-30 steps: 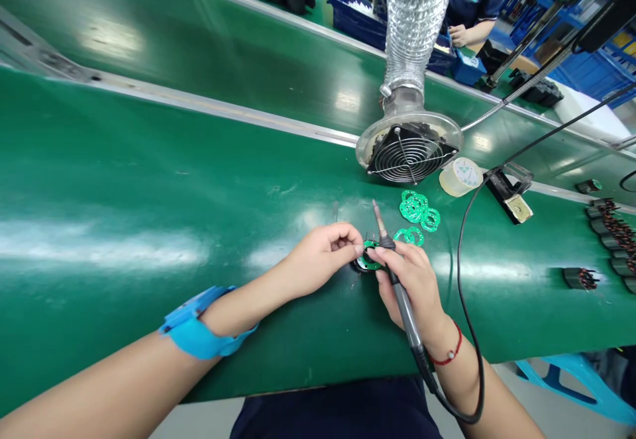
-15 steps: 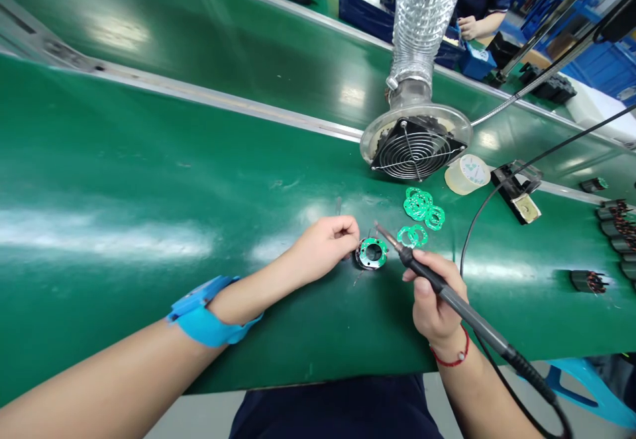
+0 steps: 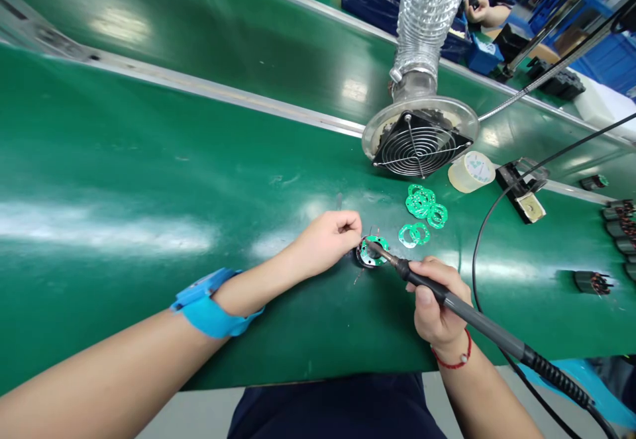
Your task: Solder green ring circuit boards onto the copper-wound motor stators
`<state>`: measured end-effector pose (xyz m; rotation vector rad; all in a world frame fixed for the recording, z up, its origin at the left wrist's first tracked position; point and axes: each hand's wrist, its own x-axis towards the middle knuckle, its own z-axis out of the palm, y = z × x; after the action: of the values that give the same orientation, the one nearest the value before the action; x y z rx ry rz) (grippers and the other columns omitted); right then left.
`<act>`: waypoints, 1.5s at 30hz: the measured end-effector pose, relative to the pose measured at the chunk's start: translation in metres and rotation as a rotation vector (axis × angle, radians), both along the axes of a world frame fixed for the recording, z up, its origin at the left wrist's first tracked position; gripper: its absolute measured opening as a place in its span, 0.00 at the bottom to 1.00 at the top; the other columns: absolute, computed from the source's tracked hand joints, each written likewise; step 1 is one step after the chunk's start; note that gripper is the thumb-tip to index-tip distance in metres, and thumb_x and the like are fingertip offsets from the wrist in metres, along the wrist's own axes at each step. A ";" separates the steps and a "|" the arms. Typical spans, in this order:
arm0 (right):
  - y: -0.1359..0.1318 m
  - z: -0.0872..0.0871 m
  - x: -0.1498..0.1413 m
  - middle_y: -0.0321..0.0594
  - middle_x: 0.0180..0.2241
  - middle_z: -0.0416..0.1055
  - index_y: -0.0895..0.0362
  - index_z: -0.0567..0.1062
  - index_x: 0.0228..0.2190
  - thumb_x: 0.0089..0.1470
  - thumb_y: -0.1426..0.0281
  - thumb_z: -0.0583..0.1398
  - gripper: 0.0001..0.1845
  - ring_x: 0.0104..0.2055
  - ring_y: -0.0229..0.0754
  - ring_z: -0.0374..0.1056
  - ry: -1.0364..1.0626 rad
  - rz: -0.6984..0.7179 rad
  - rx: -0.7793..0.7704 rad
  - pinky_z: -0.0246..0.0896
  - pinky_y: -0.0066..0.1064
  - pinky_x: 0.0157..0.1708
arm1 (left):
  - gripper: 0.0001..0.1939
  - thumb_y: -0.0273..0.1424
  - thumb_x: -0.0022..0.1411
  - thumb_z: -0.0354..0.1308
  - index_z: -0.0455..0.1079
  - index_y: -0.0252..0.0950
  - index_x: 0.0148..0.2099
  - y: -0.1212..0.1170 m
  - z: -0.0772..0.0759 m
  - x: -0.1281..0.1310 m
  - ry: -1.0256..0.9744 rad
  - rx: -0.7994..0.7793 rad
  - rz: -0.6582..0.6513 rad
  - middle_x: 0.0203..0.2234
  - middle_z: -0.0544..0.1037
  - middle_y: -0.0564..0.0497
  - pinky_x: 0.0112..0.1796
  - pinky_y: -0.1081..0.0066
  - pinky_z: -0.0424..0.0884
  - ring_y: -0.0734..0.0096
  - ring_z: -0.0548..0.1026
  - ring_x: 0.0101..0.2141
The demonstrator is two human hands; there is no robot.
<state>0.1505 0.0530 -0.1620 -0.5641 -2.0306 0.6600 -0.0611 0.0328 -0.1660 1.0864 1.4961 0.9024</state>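
Observation:
My right hand (image 3: 442, 303) is wrapped round a soldering iron (image 3: 467, 316), whose tip reaches over the green ring-shaped circuit board (image 3: 383, 243) toward its upper left edge. That board sits on top of a small motor stator (image 3: 358, 257), with thin wire ends sticking out around it. At the stator's left side, my left hand (image 3: 330, 240) has thumb and forefinger pinched together close to the iron's tip. What lies between those fingers is too small to make out. More green ring boards (image 3: 421, 202) lie in a loose pile beyond my right hand.
A fume extractor fan (image 3: 420, 144) hangs over the green bench (image 3: 149, 174). Behind the boards are a pale round tub (image 3: 471, 172) and an iron stand with sponge (image 3: 527, 194). Several stators (image 3: 591, 282) are at right. A cable loops past my right arm. A co-worker's hand (image 3: 484, 12) is across the bench.
The soldering iron's tip has come left and down, from above the stator's right side to the board's upper left. My left hand keeps its pinch beside the stator.

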 end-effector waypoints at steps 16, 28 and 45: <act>0.012 0.000 -0.022 0.47 0.52 0.69 0.55 0.57 0.60 0.54 0.81 0.54 0.32 0.52 0.47 0.62 -0.465 0.107 0.023 0.62 0.45 0.53 | 0.12 0.39 0.52 0.49 0.61 0.35 0.29 -0.003 -0.004 -0.002 0.008 0.066 -0.038 0.20 0.64 0.54 0.23 0.74 0.55 0.76 0.59 0.21; 0.014 -0.005 -0.012 0.49 0.49 0.70 0.56 0.58 0.59 0.59 0.70 0.61 0.30 0.48 0.46 0.68 -0.402 -0.014 0.095 0.68 0.41 0.46 | 0.12 0.34 0.61 0.48 0.69 0.33 0.35 -0.017 0.001 -0.003 0.130 0.278 -0.130 0.30 0.72 0.50 0.33 0.71 0.62 0.71 0.67 0.31; 0.003 0.006 -0.020 0.40 0.42 0.77 0.56 0.60 0.57 0.58 0.81 0.55 0.26 0.43 0.41 0.71 -0.291 0.101 0.133 0.63 0.39 0.47 | 0.14 0.40 0.62 0.47 0.64 0.34 0.34 -0.020 -0.002 0.003 0.084 0.203 -0.064 0.29 0.70 0.50 0.34 0.68 0.62 0.68 0.66 0.32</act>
<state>0.1308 0.0562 -0.1562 -0.5036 -2.3686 0.5197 -0.0582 0.0130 -0.1681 1.3267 1.4522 0.9905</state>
